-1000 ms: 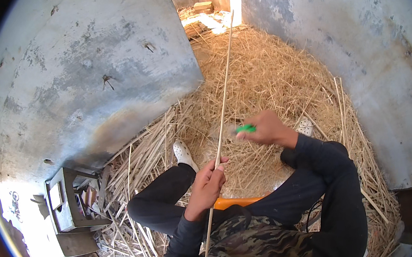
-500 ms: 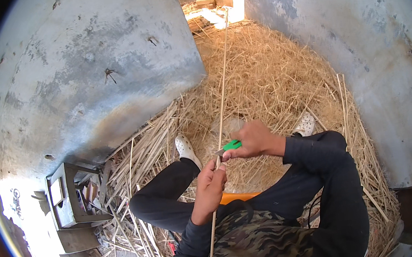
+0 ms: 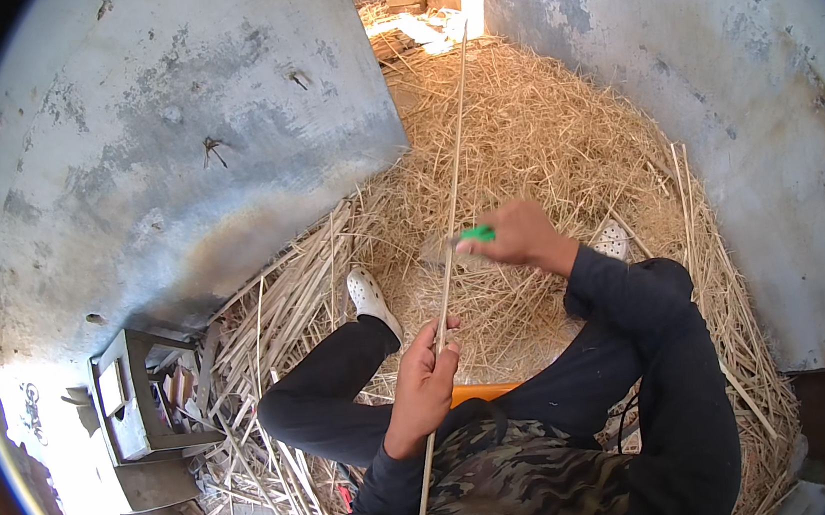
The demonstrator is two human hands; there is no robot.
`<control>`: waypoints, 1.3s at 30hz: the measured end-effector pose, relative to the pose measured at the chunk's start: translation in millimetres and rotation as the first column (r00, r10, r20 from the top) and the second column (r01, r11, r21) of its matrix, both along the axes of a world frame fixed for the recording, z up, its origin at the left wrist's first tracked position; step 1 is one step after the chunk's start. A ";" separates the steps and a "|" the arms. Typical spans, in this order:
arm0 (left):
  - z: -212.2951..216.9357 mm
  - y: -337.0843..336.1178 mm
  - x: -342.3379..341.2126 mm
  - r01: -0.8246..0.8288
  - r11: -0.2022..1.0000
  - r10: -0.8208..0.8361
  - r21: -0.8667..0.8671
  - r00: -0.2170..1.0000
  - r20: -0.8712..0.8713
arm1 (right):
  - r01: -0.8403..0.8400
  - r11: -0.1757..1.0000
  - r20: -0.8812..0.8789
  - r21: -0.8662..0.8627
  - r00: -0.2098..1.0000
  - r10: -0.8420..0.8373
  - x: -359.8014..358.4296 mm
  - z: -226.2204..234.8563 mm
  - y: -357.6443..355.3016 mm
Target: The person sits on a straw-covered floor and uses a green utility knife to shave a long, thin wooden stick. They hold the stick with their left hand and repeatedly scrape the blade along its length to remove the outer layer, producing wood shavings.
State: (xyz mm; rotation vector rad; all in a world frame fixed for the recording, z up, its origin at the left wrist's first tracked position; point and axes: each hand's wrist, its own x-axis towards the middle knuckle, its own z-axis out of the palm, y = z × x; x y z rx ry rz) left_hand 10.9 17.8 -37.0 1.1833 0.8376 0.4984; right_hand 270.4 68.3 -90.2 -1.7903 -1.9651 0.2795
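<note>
A long, thin pale strip (image 3: 457,167), which looks like bamboo or cane, runs from my lap far out over the straw. My left hand (image 3: 424,389) is closed round it near my body, thumb on top. Farther along the strip, my right hand (image 3: 529,233) grips a green-handled knife (image 3: 477,236). The knife's blade lies at the strip, blurred by motion; I cannot tell whether it touches.
Straw shavings (image 3: 541,143) cover the floor between two grey walls. Long split strips (image 3: 284,321) lie piled at the left, beside a wooden box frame (image 3: 151,396) with small items inside. More strips lie along the right wall. A brick (image 3: 406,1) sits at the back.
My right hand has moved the knife away from my left hand, farther out along the strip. My left hand stays in about the same place on the strip.
</note>
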 end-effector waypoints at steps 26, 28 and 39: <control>15.5 -15.9 -0.7 0.099 0.990 -0.097 0.097 0.995 -0.018 | 0.332 0.942 -0.103 0.053 0.940 -0.325 73.1 4.8 25.1; 16.7 -19.8 0.7 0.152 0.977 -0.148 0.149 0.988 -0.037 | 0.530 0.848 -0.121 -0.021 0.840 -0.528 120.5 17.6 28.4; 39.6 -10.8 -5.5 0.117 0.968 -0.084 0.220 0.984 -0.155 | 0.188 0.980 -0.100 0.059 0.978 -0.182 27.7 19.1 -2.1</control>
